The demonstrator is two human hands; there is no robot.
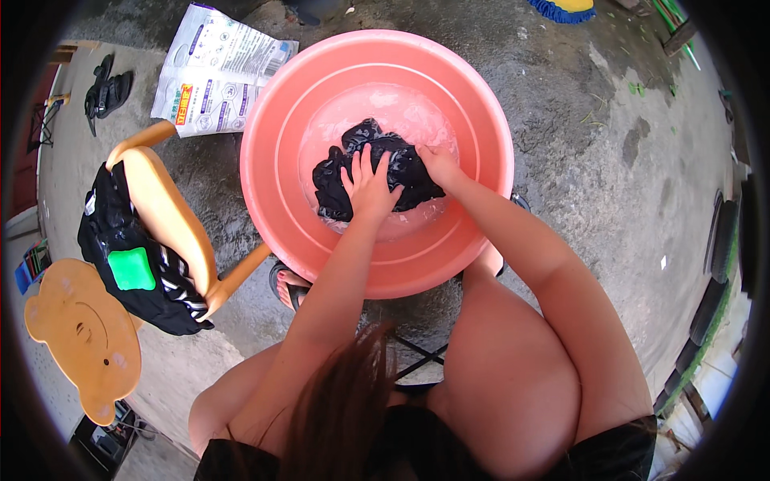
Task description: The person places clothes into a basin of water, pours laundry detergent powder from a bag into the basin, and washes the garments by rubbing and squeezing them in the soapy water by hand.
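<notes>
The basin I've got on my remote feed is coral pink with paler rings, and the cloth in it is plain black. I'm also seeing a bright green squarish piece, some black-and-white striped fabric, a yellow-orange bear-face chair, and a white packet with purple, red and yellow printing. Floor is mottled grey, btw.

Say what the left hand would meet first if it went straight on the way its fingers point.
The cloth: the left hand rests on it, and more of it lies just ahead. Past that, the tub's far wall seems next, though depth is unclear.
</notes>
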